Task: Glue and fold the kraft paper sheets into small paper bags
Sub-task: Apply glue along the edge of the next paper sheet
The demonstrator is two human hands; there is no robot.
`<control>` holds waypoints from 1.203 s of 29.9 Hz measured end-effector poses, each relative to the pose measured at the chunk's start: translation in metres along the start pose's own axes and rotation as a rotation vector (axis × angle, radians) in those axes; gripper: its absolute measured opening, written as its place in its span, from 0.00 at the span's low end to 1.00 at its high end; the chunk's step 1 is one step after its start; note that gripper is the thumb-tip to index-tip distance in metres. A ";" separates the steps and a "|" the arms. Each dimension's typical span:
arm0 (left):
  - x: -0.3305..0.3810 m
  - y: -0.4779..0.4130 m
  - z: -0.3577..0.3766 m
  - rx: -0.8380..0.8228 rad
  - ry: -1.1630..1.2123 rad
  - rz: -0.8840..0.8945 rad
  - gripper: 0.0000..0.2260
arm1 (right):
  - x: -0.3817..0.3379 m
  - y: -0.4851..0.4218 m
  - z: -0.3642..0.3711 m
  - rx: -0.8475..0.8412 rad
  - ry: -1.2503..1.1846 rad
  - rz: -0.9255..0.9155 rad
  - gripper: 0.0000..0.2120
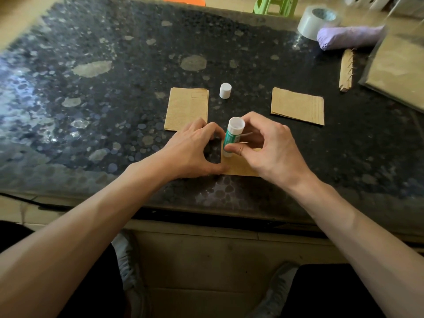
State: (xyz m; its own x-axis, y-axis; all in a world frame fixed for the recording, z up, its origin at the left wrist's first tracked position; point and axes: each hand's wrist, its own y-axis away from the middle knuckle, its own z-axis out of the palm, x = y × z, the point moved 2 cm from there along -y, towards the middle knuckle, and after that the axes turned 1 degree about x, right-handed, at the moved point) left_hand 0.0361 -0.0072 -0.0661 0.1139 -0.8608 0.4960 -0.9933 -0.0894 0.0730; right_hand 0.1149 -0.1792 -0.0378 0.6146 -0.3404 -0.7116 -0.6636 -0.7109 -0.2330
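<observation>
A small kraft paper sheet (238, 167) lies near the front edge of the dark speckled table (91, 111), mostly under my hands. My right hand (270, 148) grips a green-and-white glue stick (232, 136), its lower end down on the sheet. My left hand (192, 150) holds the sheet's left edge, thumb at its lower corner and fingertips curled at its upper corner. The glue stick's white cap (225, 90) stands upright further back. A folded kraft piece (187, 109) lies behind my left hand. Another folded piece (298, 105) lies to the right.
At the back right lie a roll of clear tape (317, 21), a purple bundle (348, 37), a narrow strip of kraft offcut (346, 70) and a stack of large kraft sheets (399, 70). A green stool (275, 4) stands behind the table.
</observation>
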 end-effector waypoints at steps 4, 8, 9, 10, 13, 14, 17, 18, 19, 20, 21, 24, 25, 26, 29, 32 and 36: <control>0.000 0.000 0.000 0.004 0.001 0.000 0.32 | -0.001 -0.002 0.002 -0.010 0.008 -0.003 0.15; 0.001 0.000 0.000 0.009 0.005 0.001 0.33 | -0.001 -0.004 0.003 -0.001 0.026 -0.007 0.15; 0.001 0.000 0.000 0.006 0.003 0.000 0.33 | 0.000 -0.005 0.004 0.001 0.030 -0.008 0.15; 0.001 0.000 -0.001 0.003 0.003 -0.001 0.34 | 0.001 -0.006 0.004 0.001 0.034 -0.008 0.15; 0.002 0.000 -0.001 -0.008 -0.001 -0.010 0.34 | 0.003 -0.009 0.005 0.010 0.043 -0.020 0.15; 0.002 0.000 -0.001 -0.011 -0.010 -0.016 0.34 | 0.003 -0.010 0.005 0.014 0.044 -0.024 0.15; 0.002 -0.001 -0.001 -0.014 -0.029 -0.027 0.35 | 0.005 -0.013 0.006 0.027 0.052 -0.027 0.15; 0.002 -0.001 -0.001 -0.014 -0.029 -0.029 0.35 | 0.006 -0.014 0.007 0.031 0.051 -0.027 0.15; 0.002 -0.001 0.000 -0.013 -0.027 -0.031 0.35 | 0.006 -0.015 0.007 0.035 0.045 -0.028 0.15; 0.002 -0.001 0.000 -0.010 -0.025 -0.031 0.35 | 0.007 -0.016 0.007 0.038 0.037 -0.029 0.15; 0.003 0.000 0.000 -0.007 -0.026 -0.032 0.35 | 0.007 -0.017 0.008 0.041 0.033 -0.031 0.15; 0.003 -0.001 0.000 -0.006 -0.033 -0.036 0.36 | 0.008 -0.019 0.008 0.045 0.031 -0.032 0.15; 0.003 -0.001 0.000 -0.005 -0.035 -0.039 0.36 | 0.008 -0.020 0.008 0.047 0.034 -0.032 0.15; 0.003 -0.001 0.000 -0.002 -0.036 -0.042 0.36 | 0.008 -0.021 0.009 0.050 0.039 -0.034 0.15; 0.003 0.000 0.000 0.007 -0.028 -0.043 0.37 | 0.008 -0.022 0.010 0.061 0.047 -0.039 0.15; 0.003 0.001 -0.001 0.005 -0.017 -0.044 0.37 | 0.009 -0.024 0.010 0.074 0.051 -0.048 0.15; 0.003 0.001 -0.001 0.003 -0.013 -0.040 0.36 | 0.009 -0.024 0.010 0.091 0.050 -0.067 0.14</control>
State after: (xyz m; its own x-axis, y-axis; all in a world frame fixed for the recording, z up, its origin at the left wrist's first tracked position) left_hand 0.0359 -0.0097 -0.0634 0.1536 -0.8631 0.4811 -0.9880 -0.1256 0.0902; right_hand 0.1322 -0.1595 -0.0454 0.6775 -0.3258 -0.6594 -0.6549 -0.6752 -0.3393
